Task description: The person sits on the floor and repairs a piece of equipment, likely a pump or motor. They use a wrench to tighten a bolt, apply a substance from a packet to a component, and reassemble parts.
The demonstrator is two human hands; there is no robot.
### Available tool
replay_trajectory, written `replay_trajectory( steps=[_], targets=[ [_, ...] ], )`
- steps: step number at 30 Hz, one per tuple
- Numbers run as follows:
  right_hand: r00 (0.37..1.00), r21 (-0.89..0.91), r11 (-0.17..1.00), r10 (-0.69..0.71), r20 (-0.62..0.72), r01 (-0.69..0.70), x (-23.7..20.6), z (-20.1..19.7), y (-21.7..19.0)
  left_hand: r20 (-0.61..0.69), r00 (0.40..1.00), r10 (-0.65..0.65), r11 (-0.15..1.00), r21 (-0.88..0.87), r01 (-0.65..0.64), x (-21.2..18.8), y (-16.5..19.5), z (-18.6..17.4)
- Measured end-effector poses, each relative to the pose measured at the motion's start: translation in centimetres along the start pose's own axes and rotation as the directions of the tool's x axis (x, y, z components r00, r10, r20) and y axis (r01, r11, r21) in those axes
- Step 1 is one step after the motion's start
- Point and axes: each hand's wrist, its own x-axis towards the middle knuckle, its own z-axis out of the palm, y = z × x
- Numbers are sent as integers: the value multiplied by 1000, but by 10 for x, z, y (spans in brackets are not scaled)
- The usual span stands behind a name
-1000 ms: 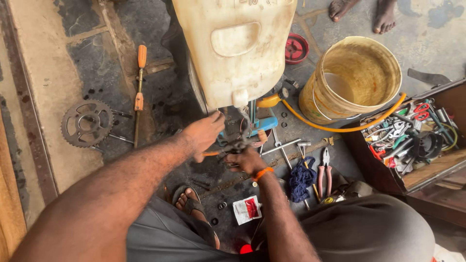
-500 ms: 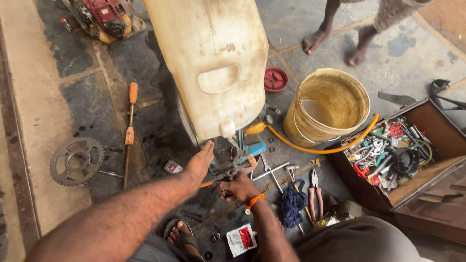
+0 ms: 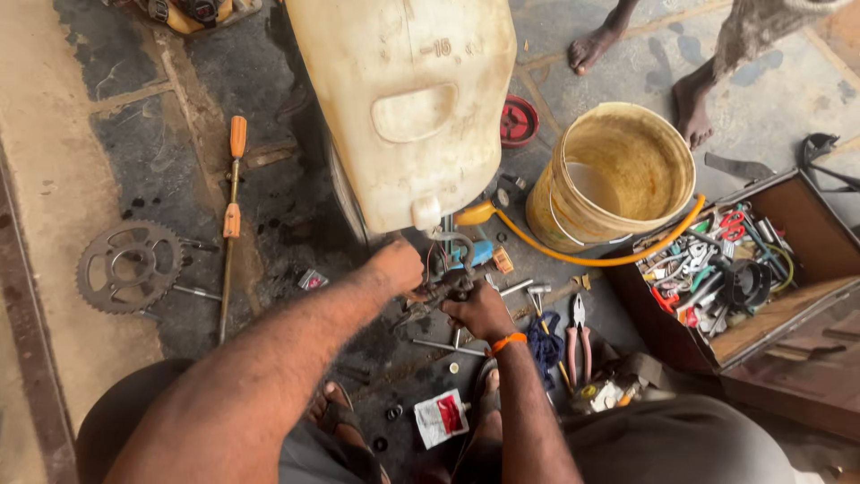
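Observation:
My left hand (image 3: 394,267) and my right hand (image 3: 480,311) meet over a dark, greasy metal part (image 3: 441,291) just below a large cream plastic jerrycan (image 3: 412,99). Both hands grip that part; the right one, with an orange band on the wrist, holds it from below. What exactly the part joins to is hidden by my fingers. A blue tool (image 3: 473,254) and an orange hose (image 3: 573,255) lie just beyond the hands.
A yellow bucket (image 3: 618,175) stands to the right, a wooden toolbox (image 3: 743,269) full of tools beyond it. A sprocket (image 3: 128,266) and orange-handled screwdrivers (image 3: 233,193) lie left. Pliers (image 3: 578,336), a blue rag and small parts are near my feet. Another person's bare feet (image 3: 627,54) stand at the top.
The view has drifted so the jerrycan and bucket sit lower and larger. My hands stay together on the greasy part, the left one closing more tightly on it.

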Motion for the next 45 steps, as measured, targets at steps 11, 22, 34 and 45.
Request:
replay_trajectory(
  steps=[11, 22, 34, 45],
  targets=[
    [969, -295, 954, -20, -248, -56, 22, -1, -1, -163, 981, -105, 988, 99, 123, 0, -6, -1],
    [909, -161, 987, -82, -408, 17, 28, 37, -13, -43, 854, -518, 838, -225, 497, -34, 9, -11],
    [871, -35, 999, 2, -491, -21, 19, 54, -17, 48, 845, -533, 818, -229, 528, -60, 25, -36],
    [855, 27, 997, 81, -513, -78, 23, 59, -35, 390, 376, -841, -205, -872, 445, -52, 63, -48]
  ],
)
